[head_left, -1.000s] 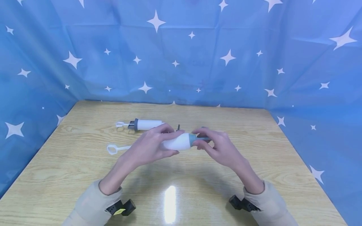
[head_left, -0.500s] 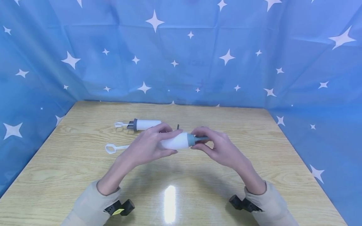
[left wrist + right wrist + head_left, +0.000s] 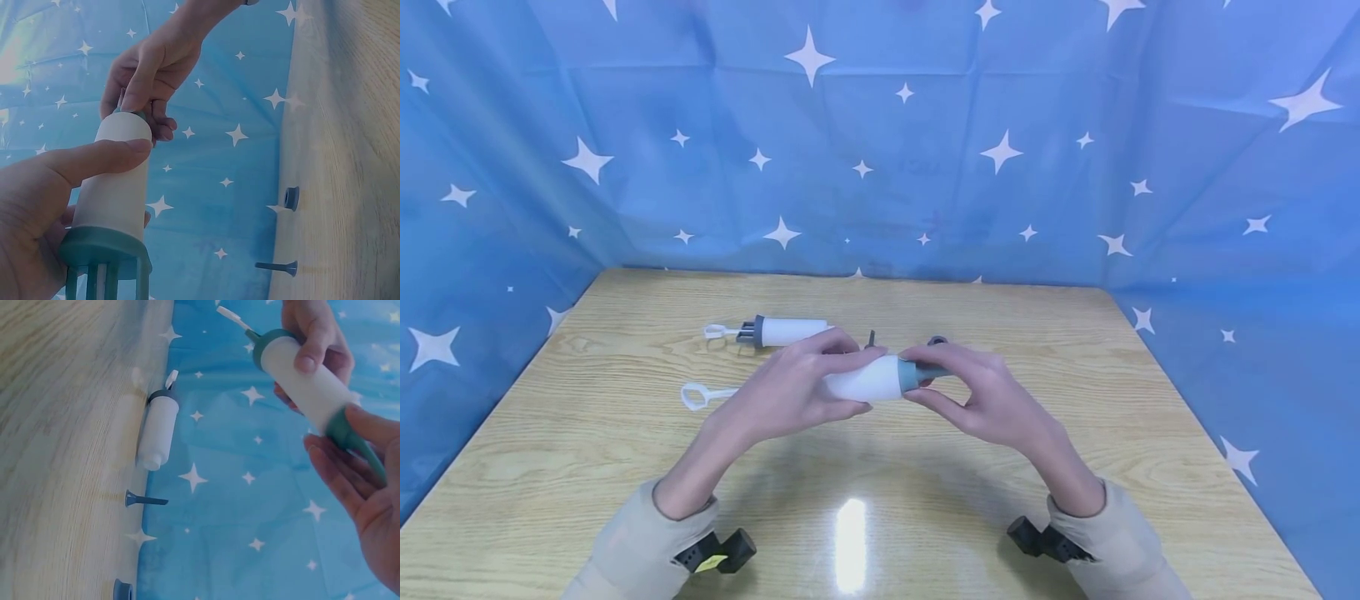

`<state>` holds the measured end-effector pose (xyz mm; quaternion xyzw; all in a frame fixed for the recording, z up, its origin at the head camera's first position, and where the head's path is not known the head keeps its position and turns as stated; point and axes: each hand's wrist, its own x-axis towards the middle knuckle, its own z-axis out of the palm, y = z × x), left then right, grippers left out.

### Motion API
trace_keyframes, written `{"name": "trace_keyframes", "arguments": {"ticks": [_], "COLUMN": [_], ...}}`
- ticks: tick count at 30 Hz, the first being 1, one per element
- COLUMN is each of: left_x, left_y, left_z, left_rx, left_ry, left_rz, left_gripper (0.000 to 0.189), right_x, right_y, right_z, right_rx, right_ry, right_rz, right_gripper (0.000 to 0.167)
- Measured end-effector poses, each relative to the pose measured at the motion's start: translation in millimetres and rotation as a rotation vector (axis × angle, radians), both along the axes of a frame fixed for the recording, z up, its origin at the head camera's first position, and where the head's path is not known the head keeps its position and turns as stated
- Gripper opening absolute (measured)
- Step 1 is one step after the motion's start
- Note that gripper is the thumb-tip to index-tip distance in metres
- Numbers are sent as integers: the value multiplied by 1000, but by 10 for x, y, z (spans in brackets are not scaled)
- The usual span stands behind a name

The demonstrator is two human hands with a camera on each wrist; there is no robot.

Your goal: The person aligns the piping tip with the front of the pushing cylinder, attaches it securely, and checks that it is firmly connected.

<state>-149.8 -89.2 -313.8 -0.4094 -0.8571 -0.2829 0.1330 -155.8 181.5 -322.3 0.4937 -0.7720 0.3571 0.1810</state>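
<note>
My left hand (image 3: 793, 387) grips the white barrel (image 3: 861, 381) of a plunger syringe held lengthwise above the table. Its thumb lies along the barrel in the left wrist view. A white loop handle (image 3: 696, 397) sticks out to the left, past the wrist. At the right end, my right hand (image 3: 973, 387) pinches the teal nozzle cap (image 3: 908, 375) between thumb and fingers. From the cap a tapered teal spout (image 3: 369, 459) runs towards the right palm. A teal collar (image 3: 103, 250) with prongs closes the barrel's other end.
Behind my left hand lies a second white syringe (image 3: 793, 331) with a dark grey collar and loop handle. A dark grey nozzle (image 3: 144, 499) stands on the table nearby. Beyond the right hand sits a small grey ring (image 3: 937, 340). A blue star-patterned cloth (image 3: 880, 167) surrounds the wooden table.
My right fingers have shifted from the spout leftwards onto the nozzle cap, and the small grey ring behind them shows more. The left hand keeps its grip on the barrel, nearly still.
</note>
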Motion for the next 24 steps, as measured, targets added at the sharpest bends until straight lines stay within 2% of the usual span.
{"name": "trace_keyframes", "arguments": {"ticks": [3, 7, 19, 24], "left_x": [2, -4, -1, 7], "left_y": [4, 19, 89, 108], "left_z": [8, 2, -60, -76], "left_rx": [13, 36, 66, 65], "left_ry": [10, 58, 320, 401], "left_rz": [-18, -40, 16, 34], "left_gripper": [57, 55, 58, 57], "right_x": [-3, -7, 3, -11], "right_y": [-6, -6, -14, 3], "right_z": [-11, -21, -29, -30], "right_rx": [-9, -18, -70, -78], "right_ry": [23, 33, 69, 51], "right_rz": [13, 11, -28, -30], "right_gripper": [39, 40, 40, 41]}}
